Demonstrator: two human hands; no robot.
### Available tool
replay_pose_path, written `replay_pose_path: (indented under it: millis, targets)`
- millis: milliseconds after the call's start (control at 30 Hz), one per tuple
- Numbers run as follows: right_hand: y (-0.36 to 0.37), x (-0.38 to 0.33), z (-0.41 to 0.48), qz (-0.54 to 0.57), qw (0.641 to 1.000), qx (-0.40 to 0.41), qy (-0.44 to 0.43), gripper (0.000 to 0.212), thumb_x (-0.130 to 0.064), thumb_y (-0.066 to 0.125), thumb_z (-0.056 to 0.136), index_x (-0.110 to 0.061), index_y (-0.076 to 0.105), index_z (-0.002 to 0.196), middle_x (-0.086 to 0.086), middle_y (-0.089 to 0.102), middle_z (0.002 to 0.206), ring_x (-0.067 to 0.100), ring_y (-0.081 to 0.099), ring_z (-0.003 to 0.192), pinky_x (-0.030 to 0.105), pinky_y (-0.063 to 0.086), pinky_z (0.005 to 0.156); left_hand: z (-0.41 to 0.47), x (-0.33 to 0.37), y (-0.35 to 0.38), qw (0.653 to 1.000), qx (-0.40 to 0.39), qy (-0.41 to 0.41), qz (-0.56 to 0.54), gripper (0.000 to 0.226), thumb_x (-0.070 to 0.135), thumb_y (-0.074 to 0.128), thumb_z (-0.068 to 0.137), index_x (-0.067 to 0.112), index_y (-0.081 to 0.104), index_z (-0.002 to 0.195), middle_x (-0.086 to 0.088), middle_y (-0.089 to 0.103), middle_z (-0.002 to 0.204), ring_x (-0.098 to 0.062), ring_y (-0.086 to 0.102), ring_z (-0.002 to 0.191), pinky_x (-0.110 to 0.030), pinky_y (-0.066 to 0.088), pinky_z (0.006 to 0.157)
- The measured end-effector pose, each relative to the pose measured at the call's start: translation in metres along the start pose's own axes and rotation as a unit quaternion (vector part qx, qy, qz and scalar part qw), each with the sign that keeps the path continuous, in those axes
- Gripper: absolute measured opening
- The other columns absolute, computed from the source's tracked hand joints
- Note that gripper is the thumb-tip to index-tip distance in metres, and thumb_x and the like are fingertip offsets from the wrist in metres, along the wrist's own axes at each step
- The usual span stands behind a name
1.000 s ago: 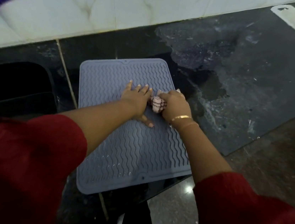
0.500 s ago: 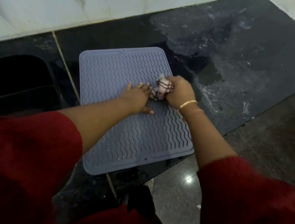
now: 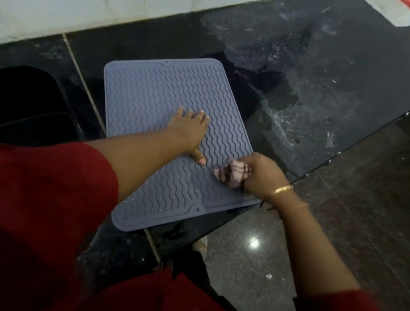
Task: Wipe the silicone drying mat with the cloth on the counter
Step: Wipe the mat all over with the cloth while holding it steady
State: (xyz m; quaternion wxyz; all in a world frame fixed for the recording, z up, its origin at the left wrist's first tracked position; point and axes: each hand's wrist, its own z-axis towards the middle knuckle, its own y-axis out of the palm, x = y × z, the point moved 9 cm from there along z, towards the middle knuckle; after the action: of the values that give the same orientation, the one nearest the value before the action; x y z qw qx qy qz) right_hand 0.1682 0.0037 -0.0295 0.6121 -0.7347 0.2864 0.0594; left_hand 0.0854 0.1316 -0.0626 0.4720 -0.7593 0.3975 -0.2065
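Right hand (image 3: 258, 174) closed around a bunched pink cloth with dark stripes (image 3: 232, 175) near the right front corner of the grey wavy-ribbed silicone drying mat (image 3: 155, 92), left hand (image 3: 188, 131) flat and open on its middle, mat at the black stone counter's (image 3: 337, 81) front edge.
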Motion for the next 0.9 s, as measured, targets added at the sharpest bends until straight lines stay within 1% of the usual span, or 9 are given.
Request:
replay_pose_path:
  millis: [67,167,233,333,433,567,700,800,900]
  targets:
    - [-0.025,-0.004,0.027,0.059,0.997,0.033,0.037,0.018,-0.018,0.056,0.085,-0.010,0.069,0.093,0.016,0.070,0.096,0.030,0.064,0.091,0.034,0.051,0.083,-0.005,0.011,-0.003,0.999,0.023,0.035,-0.018,0.117,0.057,0.069,0.073,0.010,-0.003,0.152,-0.009,-0.002,0.160,-0.030,0.006,0.146,-0.046,0.004,0.118]
    - [-0.040,-0.021,0.065,0.052,0.990,0.128,0.037,0.024,-0.012,0.054,0.084,-0.010,0.066,0.104,0.021,0.065,0.106,0.034,0.061,0.101,0.036,0.049,0.086,-0.008,0.016,0.003,0.998,-0.003,0.046,-0.046,0.103,0.053,0.066,0.079,0.016,0.005,0.153,-0.005,0.002,0.160,-0.026,0.009,0.146,-0.049,0.006,0.116]
    - [-0.016,-0.029,0.073,0.016,0.993,0.113,0.033,0.027,-0.015,0.054,0.085,-0.012,0.063,0.111,0.019,0.060,0.113,0.036,0.054,0.110,0.040,0.047,0.090,-0.011,0.012,0.009,0.997,-0.035,0.043,-0.054,0.098,0.057,0.061,0.081,0.021,0.005,0.153,-0.001,-0.002,0.160,-0.025,0.005,0.147,-0.054,0.002,0.115]
    - [0.005,-0.024,0.045,-0.075,0.990,0.117,0.029,0.035,-0.018,0.052,0.086,-0.016,0.056,0.121,0.016,0.054,0.117,0.037,0.044,0.117,0.045,0.044,0.090,-0.016,0.009,0.011,0.998,-0.052,0.029,-0.021,0.116,0.066,0.063,0.073,0.016,-0.004,0.153,-0.002,-0.008,0.160,-0.024,0.000,0.147,-0.054,-0.003,0.116]
    - [0.008,-0.013,0.003,-0.084,0.986,0.145,0.001,0.032,-0.025,0.056,0.084,-0.017,0.062,0.114,0.016,0.058,0.104,0.039,0.051,0.108,0.046,0.051,0.082,-0.017,0.014,0.011,0.998,-0.049,0.025,0.029,0.121,0.070,0.061,0.071,0.010,-0.007,0.152,-0.005,-0.009,0.160,-0.025,0.000,0.147,-0.053,-0.003,0.116]
    - [0.014,-0.006,-0.044,-0.062,0.987,0.150,-0.010,0.039,-0.040,0.046,0.079,-0.018,0.069,0.102,0.016,0.062,0.092,0.040,0.059,0.093,0.045,0.055,0.076,-0.017,0.014,0.011,0.998,-0.041,0.022,0.042,0.121,0.071,0.059,0.072,0.008,-0.008,0.151,-0.006,-0.009,0.160,-0.027,0.001,0.147,-0.053,-0.001,0.117]
    - [-0.004,0.002,-0.031,0.045,0.991,0.122,0.034,0.018,-0.011,0.058,0.078,-0.006,0.070,0.090,0.022,0.064,0.090,0.037,0.060,0.089,0.035,0.047,0.078,-0.019,0.016,0.011,0.998,-0.035,0.032,0.030,0.122,0.069,0.060,0.073,0.009,-0.012,0.151,-0.007,-0.014,0.159,-0.029,-0.005,0.147,-0.057,-0.004,0.115]
    - [-0.030,-0.009,0.011,0.089,0.978,0.186,0.032,0.020,-0.009,0.054,0.075,-0.004,0.068,0.089,0.026,0.064,0.088,0.037,0.060,0.086,0.036,0.048,0.076,-0.018,0.024,0.002,0.999,-0.030,0.039,-0.005,0.127,0.061,0.071,0.068,0.016,-0.013,0.151,-0.004,-0.018,0.158,-0.031,-0.010,0.146,-0.058,-0.006,0.113]
    - [-0.013,-0.025,0.046,0.034,0.988,0.150,0.021,0.024,-0.011,0.054,0.081,-0.012,0.066,0.101,0.022,0.062,0.102,0.039,0.057,0.099,0.039,0.048,0.085,-0.019,0.022,0.007,0.997,-0.050,0.053,-0.038,0.115,0.063,0.070,0.069,0.028,-0.002,0.152,-0.001,-0.014,0.159,-0.030,-0.009,0.146,-0.058,-0.006,0.114]
